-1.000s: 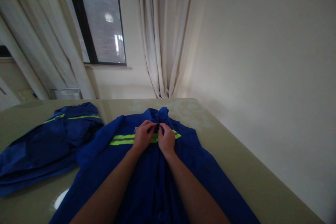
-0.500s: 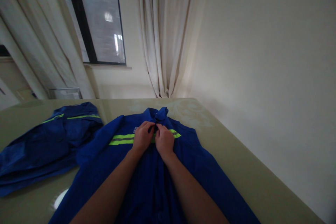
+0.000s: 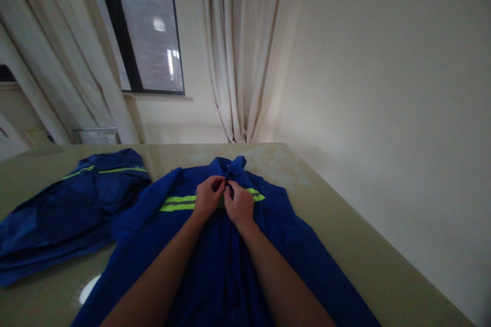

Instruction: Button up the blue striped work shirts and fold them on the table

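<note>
A blue work jacket with a yellow-green and grey reflective band across the chest lies front up, its collar pointing away from me. My left hand pinches the jacket's front edge just below the collar. Right beside it, my right hand pinches the same front opening, fingertips almost touching those of the left. Whatever small fastening may sit between the fingertips is hidden. Below my hands the front placket runs down between my forearms.
A second blue garment with yellow-green stripes lies folded at the left. Both rest on a greenish-beige table, whose right edge runs along a pale wall. Curtains and a window are behind.
Both hands have shifted very slightly at the jacket's front opening, and the right fingers are a little more curled. The jacket and the second garment lie as before.
</note>
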A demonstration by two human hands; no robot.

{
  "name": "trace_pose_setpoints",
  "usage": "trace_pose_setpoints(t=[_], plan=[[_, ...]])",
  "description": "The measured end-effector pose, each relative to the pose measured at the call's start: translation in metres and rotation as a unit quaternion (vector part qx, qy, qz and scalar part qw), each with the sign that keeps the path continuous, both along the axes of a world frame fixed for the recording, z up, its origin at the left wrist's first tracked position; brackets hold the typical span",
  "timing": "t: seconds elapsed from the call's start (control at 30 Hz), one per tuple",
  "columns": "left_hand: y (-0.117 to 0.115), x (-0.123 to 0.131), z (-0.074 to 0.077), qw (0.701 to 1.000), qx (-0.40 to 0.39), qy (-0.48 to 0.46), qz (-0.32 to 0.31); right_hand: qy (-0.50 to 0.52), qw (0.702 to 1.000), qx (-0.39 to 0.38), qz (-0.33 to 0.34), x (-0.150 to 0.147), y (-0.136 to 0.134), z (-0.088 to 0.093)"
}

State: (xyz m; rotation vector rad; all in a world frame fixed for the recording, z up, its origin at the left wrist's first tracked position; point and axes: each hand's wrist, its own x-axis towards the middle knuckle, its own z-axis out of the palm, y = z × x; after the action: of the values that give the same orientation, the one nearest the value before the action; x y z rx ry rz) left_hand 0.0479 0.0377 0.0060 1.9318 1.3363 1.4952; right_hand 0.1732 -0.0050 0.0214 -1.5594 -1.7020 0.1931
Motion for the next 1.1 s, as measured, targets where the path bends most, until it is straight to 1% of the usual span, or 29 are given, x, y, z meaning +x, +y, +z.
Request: trace_pose_setpoints(t=[0.17,0.33,0.43,0.53,0.63,0.7,0.77,0.83,0.9,0.93,1.03,1.1], plan=[[-0.001,0.002,-0.001,0.999,-0.022,-0.028,-0.026,0.081,0.996,0.029,-0.012,0.004,0.006,-0.005],[-0.001,0.0,0.001,0.996,-0.04,-0.053,-0.065,0.125,0.989,0.074,-0.015,0.009,0.011,-0.009],[0.003,-0.002,-0.001,0.993,-0.058,-0.06,-0.088,0.14,0.987,0.078,-0.006,0.01,0.012,-0.011],[0.007,-0.002,-0.004,0.992,-0.073,-0.046,-0.093,0.154,0.985,0.074,-0.004,0.011,0.014,-0.012],[0.003,0.002,-0.003,0.994,-0.075,-0.013,-0.073,0.178,0.982,0.061,-0.023,0.012,0.017,-0.014],[-0.003,0.006,0.0,0.996,-0.072,0.012,-0.057,0.197,0.979,0.032,-0.035,0.013,0.019,-0.016],[-0.01,0.008,0.003,0.995,-0.054,0.071,-0.035,0.218,0.975,-0.004,-0.033,0.014,0.022,-0.017],[-0.016,0.007,0.006,0.988,-0.019,0.155,-0.012,0.235,0.971,-0.027,-0.02,0.015,0.024,-0.017],[-0.018,0.006,0.007,0.974,0.014,0.224,0.01,0.242,0.97,-0.027,-0.017,0.016,0.025,-0.016],[-0.019,0.005,0.007,0.97,0.019,0.243,0.021,0.239,0.97,-0.024,-0.019,0.016,0.024,-0.016],[-0.018,0.003,0.008,0.96,0.003,0.274,0.053,0.213,0.977,-0.016,-0.026,0.014,0.022,-0.015],[-0.017,0.003,0.008,0.958,-0.012,0.281,0.063,0.199,0.98,-0.017,-0.021,0.013,0.02,-0.013]])
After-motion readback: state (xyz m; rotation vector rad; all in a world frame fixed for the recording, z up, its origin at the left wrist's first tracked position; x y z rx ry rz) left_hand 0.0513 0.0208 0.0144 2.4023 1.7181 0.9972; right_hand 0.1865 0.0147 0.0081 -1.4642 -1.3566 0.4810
